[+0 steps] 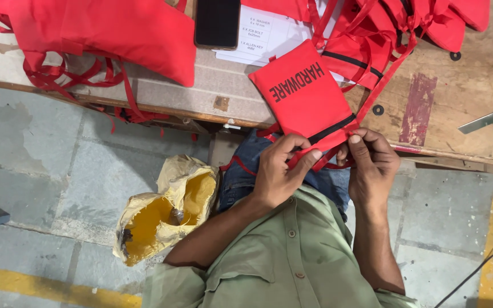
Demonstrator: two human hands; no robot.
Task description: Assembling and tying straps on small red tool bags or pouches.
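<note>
A red fabric pouch (303,91) with black lettering and a black strip near its opening lies tilted over the front edge of the wooden table (463,91). My left hand (278,171) pinches the pouch's near end from the left, thumb on top. From the right, my right hand (372,159) grips the same end, fingertips at the black strip. Red ribbon ties (329,159) hang between my hands. Both hands are over my lap, just off the table's edge.
More red pouches are piled at the table's back left (104,31) and back right (406,28). A black phone (217,23) lies on a white printed sheet (266,37). A metal strip (483,121) rests at the right. An open paper bag with yellow lining (164,214) sits on the floor.
</note>
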